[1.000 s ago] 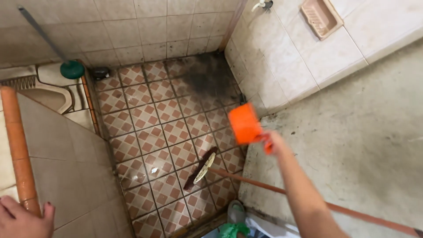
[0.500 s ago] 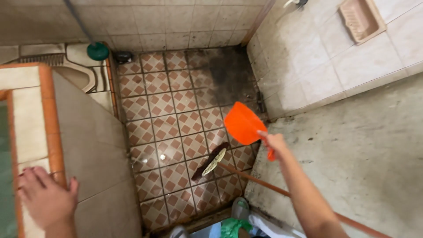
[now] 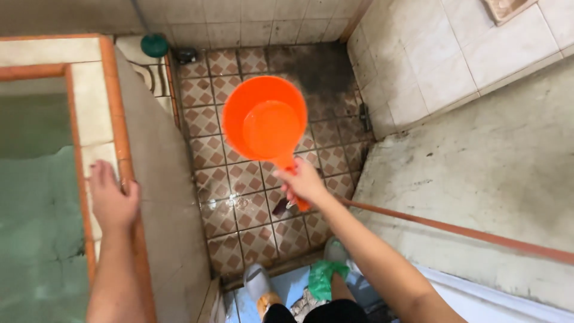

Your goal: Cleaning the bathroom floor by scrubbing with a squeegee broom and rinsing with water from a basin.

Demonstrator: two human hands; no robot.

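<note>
1. Small tiled washroom seen from above: diamond-pattern floor tiles [image 3: 239, 179], wet in spots, with a dark grimy patch [image 3: 326, 75] by the far corner; pale wall tiles behind.
2. Left side: tiled water tank with an orange-trimmed rim [image 3: 122, 149], greenish water [image 3: 36, 209] inside.
3. Left hand [image 3: 112, 200] rests flat on the tank rim, fingers spread over the edge, holding nothing, just bracing.
4. Right hand [image 3: 305, 182] is out over the floor, fingers wrapped tight around the handle of an orange dipper [image 3: 266, 122].
5. Dipper is in the air above the floor tiles, between tank and right wall, bowl mouth facing the camera. Looks empty, though a thin film of water can't be ruled out.
6. A long reddish broom handle [image 3: 454, 230] runs under the right forearm; its head is mostly hidden behind the hand.
7. Green plunger [image 3: 154, 45] stands at the far edge beside the squat toilet.
8. Handling judgement: keep the grip firm near the bowl end of the handle, hold the bowl level so nothing slops, keep the left hand planted for balance on wet tiles, and clear the rim when swinging across.
</note>
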